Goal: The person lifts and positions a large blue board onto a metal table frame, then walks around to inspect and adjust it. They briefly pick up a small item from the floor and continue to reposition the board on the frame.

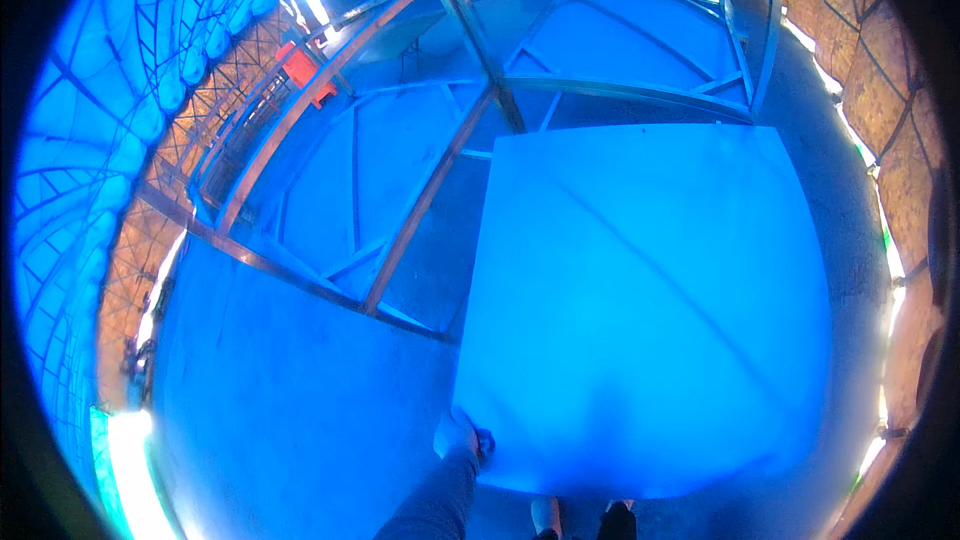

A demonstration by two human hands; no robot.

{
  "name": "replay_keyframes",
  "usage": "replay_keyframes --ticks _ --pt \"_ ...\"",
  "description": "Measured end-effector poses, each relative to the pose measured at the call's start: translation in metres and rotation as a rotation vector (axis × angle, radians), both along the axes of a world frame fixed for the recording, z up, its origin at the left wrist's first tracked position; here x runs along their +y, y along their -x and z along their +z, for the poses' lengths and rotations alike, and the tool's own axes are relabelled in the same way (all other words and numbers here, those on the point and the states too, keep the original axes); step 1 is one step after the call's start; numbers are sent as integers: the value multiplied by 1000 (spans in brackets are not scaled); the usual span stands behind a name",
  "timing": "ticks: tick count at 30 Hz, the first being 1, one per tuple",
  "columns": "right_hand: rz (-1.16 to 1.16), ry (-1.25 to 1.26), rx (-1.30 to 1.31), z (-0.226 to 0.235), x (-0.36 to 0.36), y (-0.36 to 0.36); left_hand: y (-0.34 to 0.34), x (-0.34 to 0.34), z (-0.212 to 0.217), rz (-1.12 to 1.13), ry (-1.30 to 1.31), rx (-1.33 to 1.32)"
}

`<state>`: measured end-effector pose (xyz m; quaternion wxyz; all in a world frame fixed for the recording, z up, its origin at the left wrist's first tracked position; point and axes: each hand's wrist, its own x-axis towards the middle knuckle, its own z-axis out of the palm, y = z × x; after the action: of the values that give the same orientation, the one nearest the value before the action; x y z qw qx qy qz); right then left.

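A large, flat, pale sheet panel (640, 300), tinted blue by the light, fills the middle and right in front of me. My left hand (457, 435) is closed at its near left corner, the fingers bent around the edge. A small dark patch shows by the fingers; I cannot make out what it is. My right hand is not in view. Past the panel's far left corner stands a metal frame (435, 172) of long bars and cross braces.
Beyond the panel, upright and curved-looking metal bars (460, 15) rise. A red object (305, 72) stands at the far left. Patterned brown sheeting (885, 70) hangs along the right side. Two feet (545, 517) show below the panel's near edge, on the floor (300, 410).
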<state>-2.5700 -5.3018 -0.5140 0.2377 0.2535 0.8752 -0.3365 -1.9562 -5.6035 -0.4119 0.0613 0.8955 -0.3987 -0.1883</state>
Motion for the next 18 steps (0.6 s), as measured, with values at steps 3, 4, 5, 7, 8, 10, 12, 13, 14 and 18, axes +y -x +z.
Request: replay_keyframes --ticks 3,4,5,7,8,10,12,13,14,18 --pt "5 -61 -17 9 -16 -8 0 -2 -1 -29 26 -26" --pt "9 -77 -21 15 -22 -11 -1 -2 -2 -30 25 -31" --pt "22 -107 -29 22 -30 -15 -2 -3 -1 -18 13 -38" --pt "43 -161 -47 42 -47 -24 -1 -4 1 -28 26 -34" --pt "60 -196 -59 53 -56 -28 0 -5 4 -28 3 -25" --pt "101 -278 -79 71 -67 -34 3 -6 10 5 -34 6" --pt "117 -287 -86 71 -67 -32 7 -7 16 32 -70 40" --pt "118 -284 -94 63 -63 -28 8 -6 18 44 -74 54" --pt "34 -174 -62 49 -56 -23 8 -6 19 53 -78 68" --pt "-97 35 110 -20 -25 3 2 -3 10 54 -73 62"
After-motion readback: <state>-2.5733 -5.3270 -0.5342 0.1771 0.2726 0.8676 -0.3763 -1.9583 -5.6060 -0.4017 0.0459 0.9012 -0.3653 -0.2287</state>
